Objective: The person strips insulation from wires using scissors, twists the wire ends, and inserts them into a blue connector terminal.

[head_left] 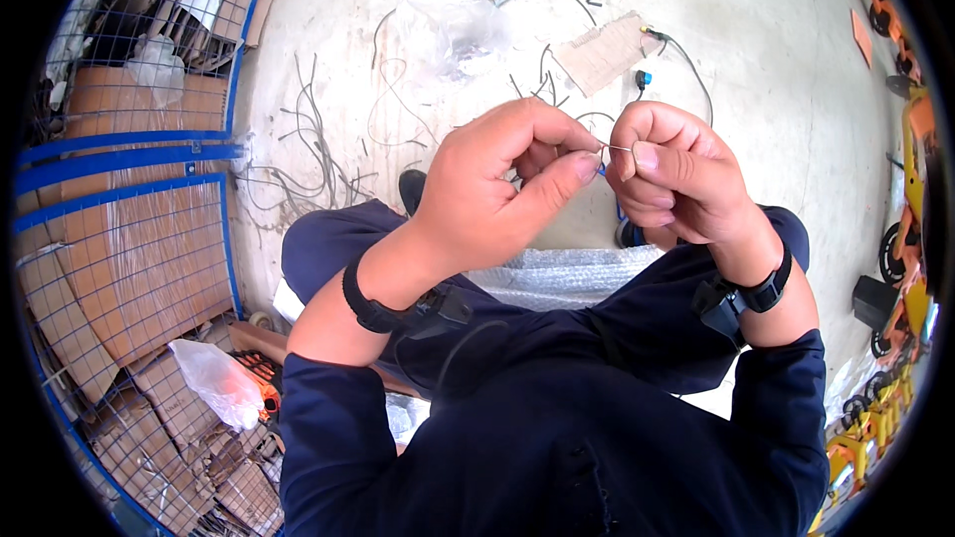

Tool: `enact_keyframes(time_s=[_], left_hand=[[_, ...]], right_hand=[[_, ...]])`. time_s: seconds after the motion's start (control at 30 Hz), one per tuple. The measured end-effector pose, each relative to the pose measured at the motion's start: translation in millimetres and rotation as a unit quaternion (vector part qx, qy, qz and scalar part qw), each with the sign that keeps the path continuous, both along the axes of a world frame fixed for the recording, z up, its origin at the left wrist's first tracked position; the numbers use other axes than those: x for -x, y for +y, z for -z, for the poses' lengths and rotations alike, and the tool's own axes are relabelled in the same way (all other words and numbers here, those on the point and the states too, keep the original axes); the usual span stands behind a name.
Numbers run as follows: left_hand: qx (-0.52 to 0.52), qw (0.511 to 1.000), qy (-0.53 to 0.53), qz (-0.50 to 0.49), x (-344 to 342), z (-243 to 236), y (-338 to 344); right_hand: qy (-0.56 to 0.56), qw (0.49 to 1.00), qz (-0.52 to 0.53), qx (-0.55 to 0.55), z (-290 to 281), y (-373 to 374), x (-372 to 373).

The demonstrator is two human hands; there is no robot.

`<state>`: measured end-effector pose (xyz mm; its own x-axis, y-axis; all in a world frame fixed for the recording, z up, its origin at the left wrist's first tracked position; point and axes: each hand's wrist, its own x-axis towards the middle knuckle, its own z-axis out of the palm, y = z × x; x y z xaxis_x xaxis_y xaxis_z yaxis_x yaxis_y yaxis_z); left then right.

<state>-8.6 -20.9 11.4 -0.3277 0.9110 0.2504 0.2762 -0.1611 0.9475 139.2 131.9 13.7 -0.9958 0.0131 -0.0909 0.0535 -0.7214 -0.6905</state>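
A thin, pale wire spans the narrow gap between the hands, above the knees. The left hand pinches one part between thumb and bent forefinger; the right hand grips the other under a flattened thumb, its remaining fingers curled. Dimpled, translucent bubble wrap lies between the legs. Beyond, on the smooth, scuffed floor, sit a ragged tan cardboard piece, crumpled clear film and loosely looping dark cables.
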Motion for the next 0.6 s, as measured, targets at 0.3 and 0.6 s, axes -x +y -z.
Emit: enact_keyframes(time_s=[0.3, 0.6], left_hand=[[0.137, 0.974, -0.162, 0.080, 1, -8, -2], [0.039, 0.985, 0.167, -0.007, 2, -5, 0]], right_hand=[[-0.017, 0.997, 0.017, -0.075, 0, -1, 0], [-0.051, 0.968, 0.039, -0.243, -2, -4, 0]])
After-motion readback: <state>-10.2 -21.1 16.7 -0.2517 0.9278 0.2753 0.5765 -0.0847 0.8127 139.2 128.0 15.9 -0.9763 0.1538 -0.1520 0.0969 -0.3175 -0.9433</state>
